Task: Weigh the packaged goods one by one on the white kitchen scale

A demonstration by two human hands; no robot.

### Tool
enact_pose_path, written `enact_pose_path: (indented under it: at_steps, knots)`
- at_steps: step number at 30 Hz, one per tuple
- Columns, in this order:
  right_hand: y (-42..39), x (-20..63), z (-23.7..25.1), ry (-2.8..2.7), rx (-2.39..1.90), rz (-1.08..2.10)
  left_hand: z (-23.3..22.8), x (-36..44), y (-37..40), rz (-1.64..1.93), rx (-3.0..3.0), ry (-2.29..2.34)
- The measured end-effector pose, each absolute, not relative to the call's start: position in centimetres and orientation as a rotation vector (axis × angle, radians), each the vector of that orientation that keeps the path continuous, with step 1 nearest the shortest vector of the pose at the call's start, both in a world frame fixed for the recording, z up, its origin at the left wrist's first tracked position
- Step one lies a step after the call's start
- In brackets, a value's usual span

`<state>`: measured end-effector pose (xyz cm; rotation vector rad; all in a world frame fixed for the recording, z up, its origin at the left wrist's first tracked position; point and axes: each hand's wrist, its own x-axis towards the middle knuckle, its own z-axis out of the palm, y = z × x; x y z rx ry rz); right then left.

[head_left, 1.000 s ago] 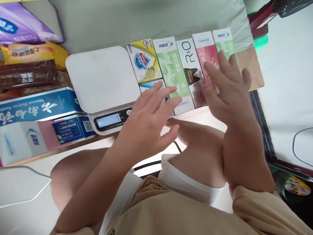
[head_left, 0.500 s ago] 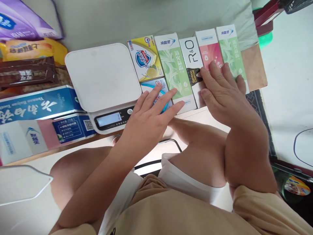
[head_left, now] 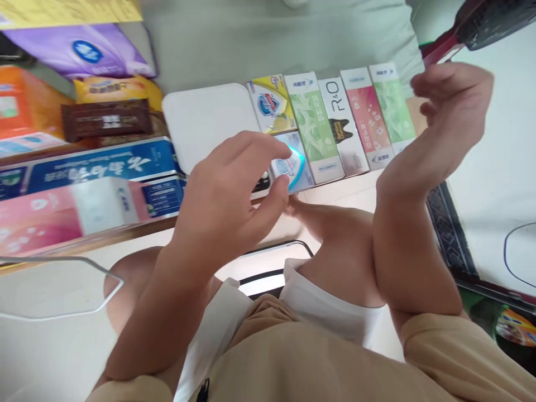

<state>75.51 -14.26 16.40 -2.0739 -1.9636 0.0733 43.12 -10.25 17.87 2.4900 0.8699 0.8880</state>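
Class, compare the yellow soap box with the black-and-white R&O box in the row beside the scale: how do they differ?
The yellow soap box is short and wide; the R&O box is long and narrow. The yellow soap box carries a blue shield logo and a lemon picture; the R&O box has large letters above a black panel. Both lie flat, face up, in the same row.

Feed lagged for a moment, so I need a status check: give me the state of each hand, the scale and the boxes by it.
left hand: empty, fingers curled, raised over the scale's front
right hand: empty, lifted clear of the boxes
scale: nothing on its platform, display hidden by the left hand
blue-and-white box: lying flat, by the left fingertips; contact unclear
toothpaste boxes: lying flat, side by side in a row
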Motion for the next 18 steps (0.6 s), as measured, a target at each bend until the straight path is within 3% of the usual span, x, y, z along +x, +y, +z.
enact_pose_path:
  at_steps: [10, 18]
  knots:
    - [-12.7, 52.8, 15.4, -1.853, -1.349, 0.042, 19.7, 30.7, -9.9, 1.452, 1.985, 1.254]
    - [-11.7, 44.7, 14.3, -2.26, -1.149, 0.109, 18.9, 23.8, -9.2, 1.248, 1.802, 1.663]
